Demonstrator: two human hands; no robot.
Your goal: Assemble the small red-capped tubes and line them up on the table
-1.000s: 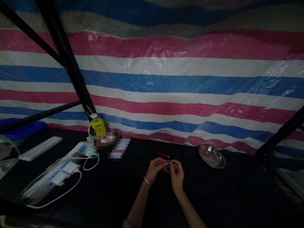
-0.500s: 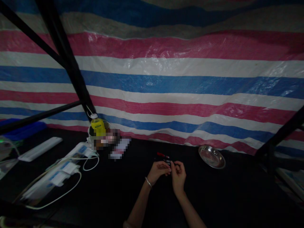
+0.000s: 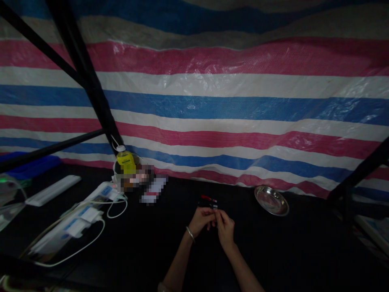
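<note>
Red rod (image 3: 208, 198), slim and small, lies on the black table (image 3: 194, 259), just beyond your hands, with a dark rod (image 3: 208, 204) close on its near side.

Nearest you, both forearms reach in from the bottom of the view. Your left hand (image 3: 202, 221), with a silver bangle (image 3: 190, 234) at the wrist, has its fingers curled inward. Your right hand (image 3: 226, 229) meets it, thumb and fingers drawn together at the tips. Whether either hand grips something small is too dim to tell.

Off to the left are a white power strip (image 3: 71, 221) and a looping cable (image 3: 91, 243); well to the right of your hands, bare tabletop gives open room on the near side and up to the steel dish (image 3: 271, 200). A second bare stretch separates your left hand from the cable.

Farther out, a pixelated flat item (image 3: 154, 190) sits left of the red rod, near a yellow bottle (image 3: 126, 159). The dish lies near the table's far edge, by the striped sheet (image 3: 212, 107). Black poles (image 3: 91, 89) slant at both sides, and a blue tray (image 3: 33, 164) sits at far left.
</note>
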